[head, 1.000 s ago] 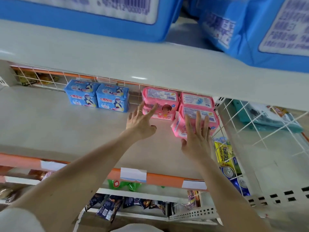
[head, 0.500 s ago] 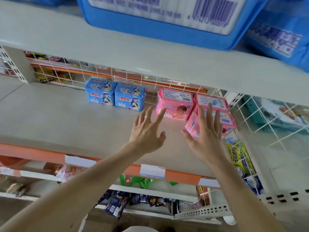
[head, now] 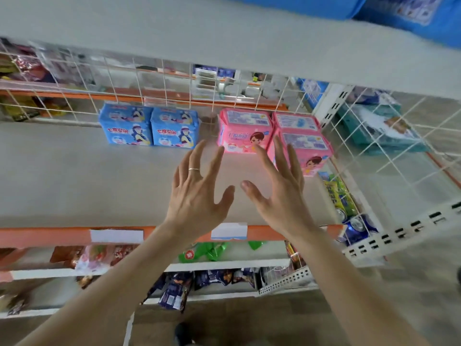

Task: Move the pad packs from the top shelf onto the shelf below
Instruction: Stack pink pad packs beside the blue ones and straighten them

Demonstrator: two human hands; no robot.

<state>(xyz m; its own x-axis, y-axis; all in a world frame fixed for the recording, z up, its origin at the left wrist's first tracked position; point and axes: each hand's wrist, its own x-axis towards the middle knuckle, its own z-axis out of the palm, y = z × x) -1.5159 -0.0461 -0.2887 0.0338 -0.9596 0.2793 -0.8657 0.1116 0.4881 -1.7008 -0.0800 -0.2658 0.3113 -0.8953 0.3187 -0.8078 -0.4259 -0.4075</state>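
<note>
Top blue packs (head: 409, 16): cut off by the upper edge.
Front pink pack (head: 314, 152): near corner hidden by the right hand (head: 280, 196).
Goods behind the wire grid (head: 212, 79): blurred, not identified.
Pack label print: too small to be read.

head cam, wide-angle | faces forward-down | close behind left hand (head: 197, 196) and right hand (head: 280, 196) | shelf (head: 74, 176) just beyond them | single view

Spread hands (head: 197, 196) before pink pad packs (head: 243, 133)
</note>
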